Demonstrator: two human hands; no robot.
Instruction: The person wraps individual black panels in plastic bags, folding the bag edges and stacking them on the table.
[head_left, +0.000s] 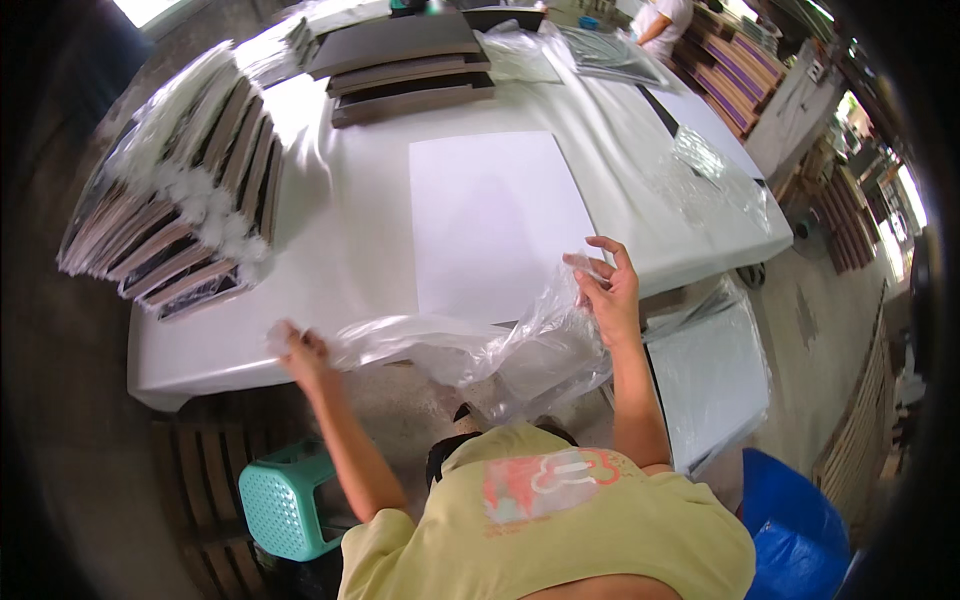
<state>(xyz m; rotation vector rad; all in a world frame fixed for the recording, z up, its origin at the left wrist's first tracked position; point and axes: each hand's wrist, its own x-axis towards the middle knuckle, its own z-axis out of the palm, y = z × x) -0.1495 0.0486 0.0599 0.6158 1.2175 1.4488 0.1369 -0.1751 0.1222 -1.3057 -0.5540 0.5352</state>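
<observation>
My left hand and my right hand both grip a clear plastic bag, stretched between them just off the near edge of the white table. The bag sags and crumples in the middle. A large white sheet lies flat on the table right behind the bag, between my hands.
Bagged dark-and-brown boards lean in a row at the table's left. Dark flat boards are stacked at the back. Loose clear plastic lies at the right. A teal stool and a blue bin stand below. Another person works far behind.
</observation>
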